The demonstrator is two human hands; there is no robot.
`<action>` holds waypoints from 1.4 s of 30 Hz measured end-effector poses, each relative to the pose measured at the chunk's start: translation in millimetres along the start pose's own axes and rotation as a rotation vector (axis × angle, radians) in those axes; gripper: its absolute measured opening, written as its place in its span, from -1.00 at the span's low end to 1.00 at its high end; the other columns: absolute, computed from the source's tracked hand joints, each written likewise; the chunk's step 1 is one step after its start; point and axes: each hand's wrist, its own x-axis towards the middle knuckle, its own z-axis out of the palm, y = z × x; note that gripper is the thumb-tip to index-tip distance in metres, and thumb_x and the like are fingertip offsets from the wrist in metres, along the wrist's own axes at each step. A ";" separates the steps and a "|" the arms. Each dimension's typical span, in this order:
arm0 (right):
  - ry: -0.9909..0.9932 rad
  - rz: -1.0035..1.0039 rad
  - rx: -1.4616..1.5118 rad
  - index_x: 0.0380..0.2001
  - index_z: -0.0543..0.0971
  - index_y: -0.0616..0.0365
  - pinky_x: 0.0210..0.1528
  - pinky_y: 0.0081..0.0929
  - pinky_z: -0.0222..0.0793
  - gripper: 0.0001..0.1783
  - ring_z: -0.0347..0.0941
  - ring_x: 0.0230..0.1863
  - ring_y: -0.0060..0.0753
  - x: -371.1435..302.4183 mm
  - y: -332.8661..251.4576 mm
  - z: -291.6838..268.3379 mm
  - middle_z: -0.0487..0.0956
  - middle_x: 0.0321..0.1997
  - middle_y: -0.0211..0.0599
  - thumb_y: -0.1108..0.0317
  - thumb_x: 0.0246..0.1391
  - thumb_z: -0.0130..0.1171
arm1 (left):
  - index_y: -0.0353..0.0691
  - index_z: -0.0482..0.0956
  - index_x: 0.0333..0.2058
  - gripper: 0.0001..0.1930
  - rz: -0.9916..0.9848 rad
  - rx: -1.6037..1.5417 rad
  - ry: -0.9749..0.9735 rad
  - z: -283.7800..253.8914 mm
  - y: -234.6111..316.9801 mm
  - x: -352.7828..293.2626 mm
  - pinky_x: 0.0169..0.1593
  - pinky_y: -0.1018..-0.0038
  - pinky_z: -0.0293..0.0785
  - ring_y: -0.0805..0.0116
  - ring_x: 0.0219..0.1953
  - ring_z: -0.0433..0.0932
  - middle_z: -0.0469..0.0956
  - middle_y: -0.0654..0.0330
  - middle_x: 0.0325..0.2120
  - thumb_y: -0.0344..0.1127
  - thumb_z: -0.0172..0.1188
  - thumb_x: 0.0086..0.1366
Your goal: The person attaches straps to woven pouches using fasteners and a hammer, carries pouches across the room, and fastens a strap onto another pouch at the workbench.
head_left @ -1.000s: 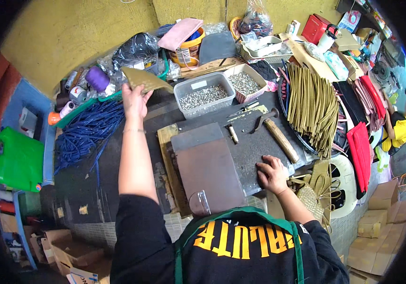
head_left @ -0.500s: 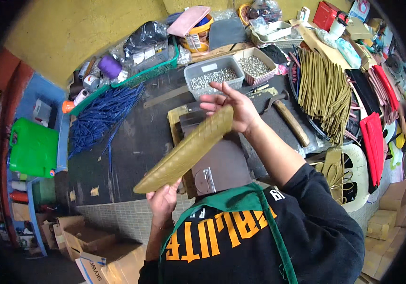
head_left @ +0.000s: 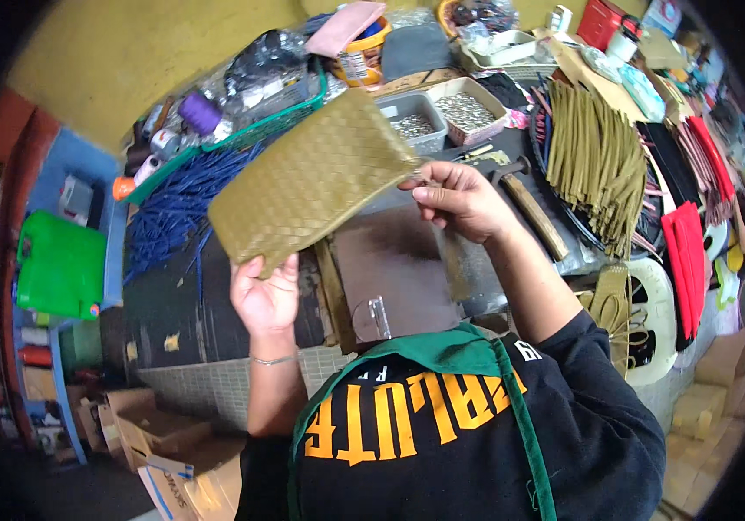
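Note:
An olive-gold woven pouch [head_left: 312,174] is held up over the bench, its broad face tilted toward me. My left hand [head_left: 266,295] grips its lower left corner, thumb on the near side. At the opposite end, my right hand [head_left: 464,200] pinches the right corner, where a small dark bit shows at the fingertips; I cannot make out what it is. Below the pouch lies a brown flat board [head_left: 394,269] with a clear plastic piece [head_left: 372,318] at its near end.
Blue strips [head_left: 173,204] lie left beside a green basket [head_left: 255,130]. Behind are two tubs of small metal parts, one a pale tub [head_left: 468,130]. A hammer [head_left: 536,217] rests to the right, near a heap of olive strips [head_left: 594,169]. A green jerrycan [head_left: 60,265] stands far left.
The pouch has turned from nearly edge-on to showing its broad woven face, and risen to the left. My right hand has closed on its right corner; my left hand has moved up and left.

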 end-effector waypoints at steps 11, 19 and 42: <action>-0.081 -0.010 -0.130 -0.04 0.28 0.31 -0.47 -0.73 0.32 -0.54 0.45 -0.41 -0.58 -10.9 -9.3 -50.2 0.53 -0.40 -0.27 0.55 -0.09 0.04 | -0.15 0.37 -0.09 -0.62 -0.085 -0.008 -0.021 -14.9 -12.9 34.0 -0.25 0.26 0.54 0.15 -0.16 0.48 0.45 0.14 -0.15 -0.51 -0.06 0.05; -0.037 0.102 0.106 -0.09 0.23 0.33 -0.42 -0.67 0.34 -0.61 0.43 -0.54 -0.47 -6.6 -1.4 -46.1 0.53 -0.33 0.02 0.56 -0.07 -0.06 | -0.15 0.38 -0.12 -0.65 -0.079 0.003 0.013 -10.3 -11.9 30.3 -0.25 0.27 0.53 0.16 -0.17 0.48 0.46 0.16 -0.17 -0.50 -0.05 0.05; -0.191 -0.255 -1.079 -0.52 0.54 0.15 -0.30 -0.38 0.33 -0.80 0.43 -0.38 -0.18 -15.9 40.0 -9.4 0.47 -0.51 -0.24 0.43 -0.36 0.29 | -0.31 0.37 -0.15 -0.45 0.191 1.963 -0.822 66.6 -22.8 -21.0 0.04 0.32 0.22 0.16 0.02 0.29 0.34 0.02 -0.07 -0.02 0.20 -0.02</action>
